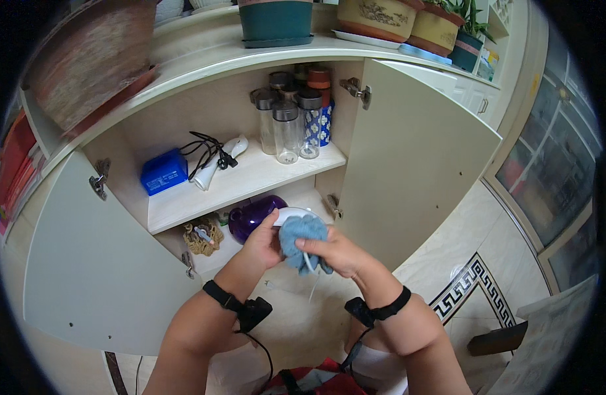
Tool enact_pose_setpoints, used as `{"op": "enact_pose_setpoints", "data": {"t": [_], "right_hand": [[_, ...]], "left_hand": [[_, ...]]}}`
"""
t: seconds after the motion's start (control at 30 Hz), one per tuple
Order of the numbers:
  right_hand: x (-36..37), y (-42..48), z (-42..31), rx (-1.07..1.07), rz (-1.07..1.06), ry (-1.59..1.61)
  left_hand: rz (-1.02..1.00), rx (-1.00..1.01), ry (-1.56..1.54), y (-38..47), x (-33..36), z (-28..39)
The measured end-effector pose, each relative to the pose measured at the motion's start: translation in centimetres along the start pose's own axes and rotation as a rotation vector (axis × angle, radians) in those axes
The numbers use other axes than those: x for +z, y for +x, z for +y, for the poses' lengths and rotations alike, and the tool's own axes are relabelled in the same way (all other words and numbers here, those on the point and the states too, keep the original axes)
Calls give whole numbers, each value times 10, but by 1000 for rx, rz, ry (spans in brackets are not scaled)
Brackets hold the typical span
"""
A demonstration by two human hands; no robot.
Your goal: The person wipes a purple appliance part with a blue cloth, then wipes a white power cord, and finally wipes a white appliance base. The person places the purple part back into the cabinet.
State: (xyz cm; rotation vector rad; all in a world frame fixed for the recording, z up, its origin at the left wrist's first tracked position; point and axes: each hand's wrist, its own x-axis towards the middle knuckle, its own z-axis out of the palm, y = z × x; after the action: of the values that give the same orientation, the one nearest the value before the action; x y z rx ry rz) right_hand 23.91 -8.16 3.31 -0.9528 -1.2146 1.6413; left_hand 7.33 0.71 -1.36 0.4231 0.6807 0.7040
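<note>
My right hand presses a bunched light-blue cloth against a white rounded object. The fingers of my left hand grip that white object at its left side. Most of it is hidden behind the cloth, so I cannot tell what it is. A thin white cord hangs below the cloth, and its plug-like end seems to lie near the floor. Just beyond my left hand, a glossy purple vessel lies on the cabinet's lower level beside a woven tan basket.
Two cabinet doors, left and right, stand wide open. On the shelf are a blue box, a white handheld device with black cable, and several glass bottles. Potted plants, including a green pot, line the cabinet top.
</note>
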Motion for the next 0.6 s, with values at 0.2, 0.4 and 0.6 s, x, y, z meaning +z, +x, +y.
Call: {"op": "enact_pose_setpoints", "data": {"t": [0.2, 0.4, 0.6], "right_hand": [[1, -14, 0, -141, -320, -667], [-22, -26, -33, -11, 370, -552], [2, -12, -5, -700, 526, -774]], "left_hand": [[-67, 34, 55, -22, 12, 15], [-172, 123, 154, -31, 11, 20], [-240, 222, 360, -22, 18, 7]]}}
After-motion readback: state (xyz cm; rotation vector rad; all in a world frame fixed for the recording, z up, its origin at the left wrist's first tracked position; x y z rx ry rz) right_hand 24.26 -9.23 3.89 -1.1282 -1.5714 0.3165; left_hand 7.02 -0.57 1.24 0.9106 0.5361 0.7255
